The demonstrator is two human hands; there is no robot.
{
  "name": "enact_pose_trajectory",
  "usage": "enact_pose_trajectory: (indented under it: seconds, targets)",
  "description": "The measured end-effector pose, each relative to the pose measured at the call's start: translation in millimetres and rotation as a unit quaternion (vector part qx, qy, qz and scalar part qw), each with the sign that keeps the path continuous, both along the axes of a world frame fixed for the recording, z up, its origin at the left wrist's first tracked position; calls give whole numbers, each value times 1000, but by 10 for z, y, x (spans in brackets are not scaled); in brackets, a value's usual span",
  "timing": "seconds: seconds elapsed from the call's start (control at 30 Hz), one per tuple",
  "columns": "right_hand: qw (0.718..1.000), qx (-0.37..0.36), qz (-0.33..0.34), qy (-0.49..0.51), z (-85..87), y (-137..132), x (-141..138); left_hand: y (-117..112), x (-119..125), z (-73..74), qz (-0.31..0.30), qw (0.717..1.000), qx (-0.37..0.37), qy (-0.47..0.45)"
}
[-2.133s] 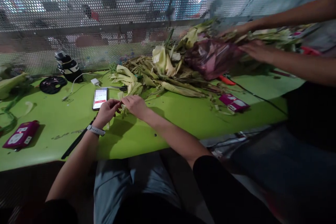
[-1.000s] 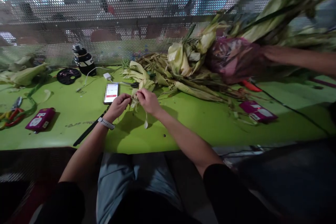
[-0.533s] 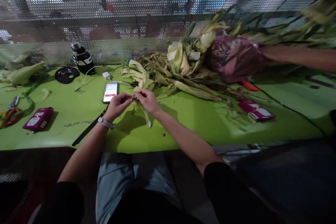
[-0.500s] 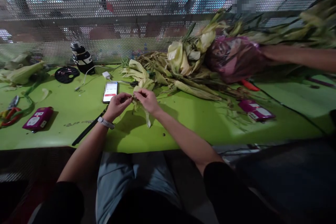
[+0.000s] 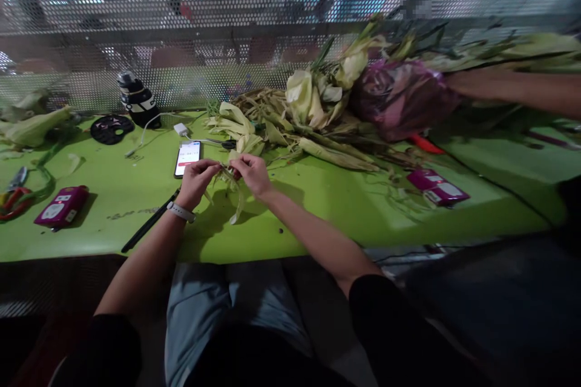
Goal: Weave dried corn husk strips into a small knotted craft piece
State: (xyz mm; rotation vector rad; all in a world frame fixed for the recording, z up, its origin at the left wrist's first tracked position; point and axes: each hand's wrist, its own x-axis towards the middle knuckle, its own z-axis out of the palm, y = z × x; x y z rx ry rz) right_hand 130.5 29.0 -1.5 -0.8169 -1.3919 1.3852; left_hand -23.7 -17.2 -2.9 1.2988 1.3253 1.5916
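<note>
Nearest me are the person's blue jeans [image 5: 197,314], under the edge of a green table [image 5: 254,239]. A black strap [image 5: 147,231] lies slantwise beside the left forearm, which wears a pale wristband [image 5: 180,212]. Just above the table, the left hand [image 5: 198,180] and right hand [image 5: 253,174] face each other, each with thumb and fingers pinched on the same ragged husk strips [image 5: 238,208]; these sit in the gap between the hands, one pale end dangling below. I can't make out exactly how the strands run between the fingertips.

Well off to either side lies a purple box, one on the left [image 5: 62,207] and another on the right [image 5: 436,186]. A lit phone [image 5: 186,156] rests just beyond the left hand. Past the right hand spreads a heap of corn husks [image 5: 318,118], a pink plastic bag [image 5: 403,100] against it, near another person's arm [image 5: 521,89]. At the back, a black bottle [image 5: 140,104] leans before a perforated metal screen [image 5: 181,12].
</note>
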Motion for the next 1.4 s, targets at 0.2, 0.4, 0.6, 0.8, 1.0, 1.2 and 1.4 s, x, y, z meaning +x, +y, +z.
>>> enact_pose_trajectory:
  seconds: [0.2, 0.4, 0.6, 0.8, 1.0, 1.2, 1.4]
  targets:
    - [998, 53, 1, 19, 32, -36, 26, 1, 13, 23, -13, 998, -3, -66]
    - [995, 24, 3, -96, -15, 59, 73, -19, 20, 48, -32, 998, -25, -56]
    - [917, 341, -57, -200, 86, 249, 229, -46, 4, 56, -55, 997, 0, 47]
    - [839, 439, 140, -290, -7, 450, 230, -68, 4, 75, -81, 993, -6, 83]
    - [846, 460, -53, -265, 70, 249, 238, -36, 2, 39, -39, 993, 11, 114]
    - [786, 501, -35, -360, 74, 119, 187, -34, 17, -8, -8, 976, 50, 210]
    - [759, 504, -16, -412, 58, 98, 139, -47, 41, -19, 13, 956, 59, 287]
